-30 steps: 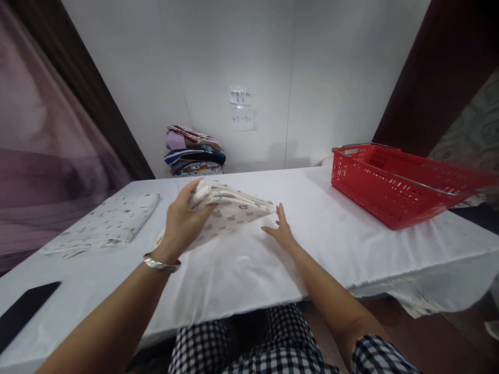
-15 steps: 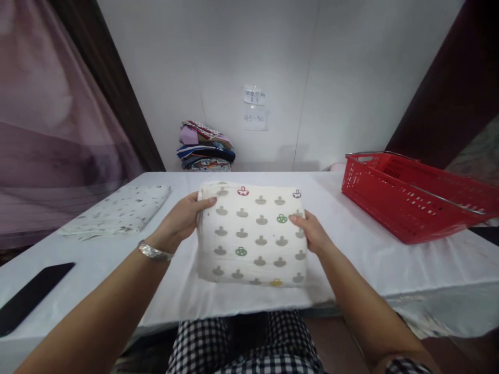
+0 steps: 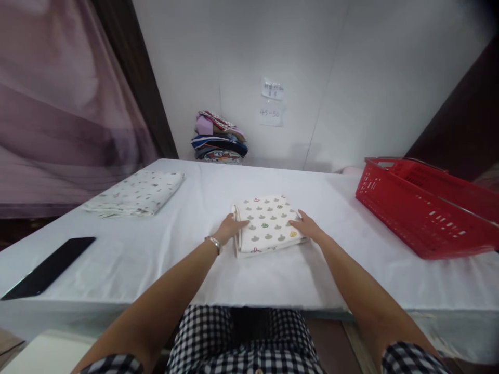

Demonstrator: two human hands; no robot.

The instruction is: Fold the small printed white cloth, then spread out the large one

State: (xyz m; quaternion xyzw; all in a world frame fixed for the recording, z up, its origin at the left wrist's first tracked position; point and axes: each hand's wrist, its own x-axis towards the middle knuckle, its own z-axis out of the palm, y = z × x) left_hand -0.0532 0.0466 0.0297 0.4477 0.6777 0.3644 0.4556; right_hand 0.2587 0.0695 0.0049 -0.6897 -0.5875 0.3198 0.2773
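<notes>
A folded white cloth [image 3: 268, 223] printed with grey and a few coloured mushroom-like shapes lies flat on the white-covered table [image 3: 210, 192] in front of me. My left hand [image 3: 231, 228] grips its left edge, thumb on top and fingers hidden beneath or behind it. At the opposite edge, my right hand [image 3: 307, 225] holds the cloth the same way, with the thumb over the top. Layers of the fold show along the left and near sides.
Another folded white cloth [image 3: 136, 193] with small prints lies at the left. Nearer on that side is a black phone-like slab [image 3: 50, 266]. A red plastic basket [image 3: 413, 208] stands at the right. Folded fabrics [image 3: 220, 137] are piled by the wall, below paper notes [image 3: 272, 113].
The folded cloth has gone from raised and facing me to lying flat on the table, farther away. Both hands have moved with it, and the view has shifted.
</notes>
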